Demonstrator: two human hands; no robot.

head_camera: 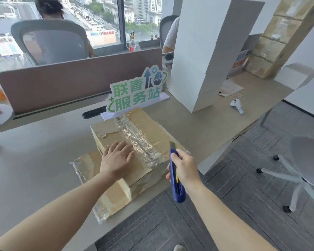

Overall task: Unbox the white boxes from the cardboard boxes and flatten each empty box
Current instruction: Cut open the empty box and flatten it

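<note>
My left hand (117,159) lies flat on top of the cardboard box (129,142), fingers straight and spread a little, pressing on the near left part of its lid beside the strip of shiny clear tape (138,140) that runs along the middle seam. My right hand (184,168) is curled round a blue utility knife (176,176), held upright in the air just off the box's right side, blade end pointing up and not touching the cardboard. The two hands are apart, with the taped seam between them.

The box is still taped closed and sits at the near edge of the desk (34,160), resting on a flattened piece of cardboard (91,163) whose taped end sticks out over that edge. Just behind the box, toward the divider panel (62,84) at the desk's far edge, stands a green and white sign (134,93). Farther right along the desk rises a tall stack of white boxes (203,51), and near its base, by the right edge, lies a white controller (237,105). A grey office chair (304,171) stands on the floor well off to the right
</note>
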